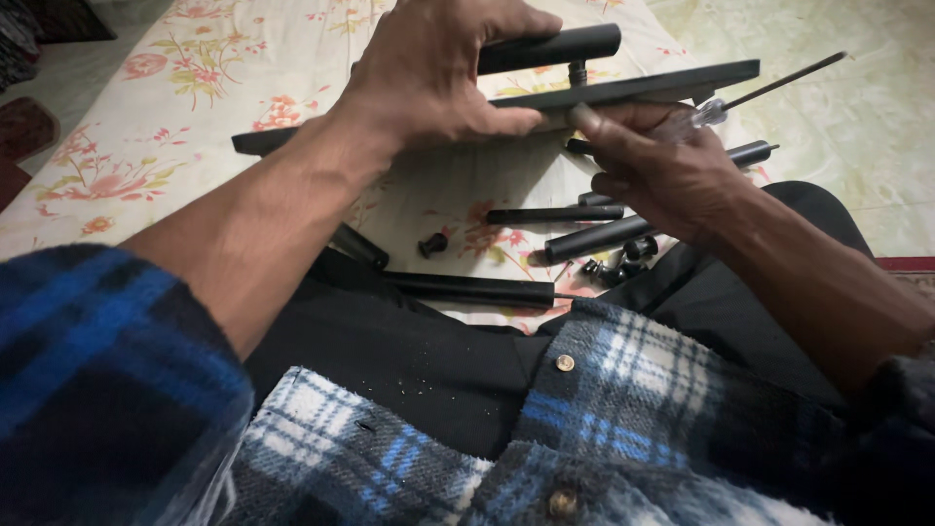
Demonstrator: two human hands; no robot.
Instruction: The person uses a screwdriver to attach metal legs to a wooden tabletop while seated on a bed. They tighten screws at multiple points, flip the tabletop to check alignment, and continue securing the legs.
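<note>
Black flat bar [643, 90] gripped by both hands.

One flat bar [623, 91], one screwdriver [769, 90], two hands [429, 68].

A home: floral bedsheet [195, 88] beside tiled floor [857, 117]

**No packaging, labels, signs or screens in view**

Nothing in this view counts as a package, a label, a sign or a screen, whether near or far, left or right.
</note>
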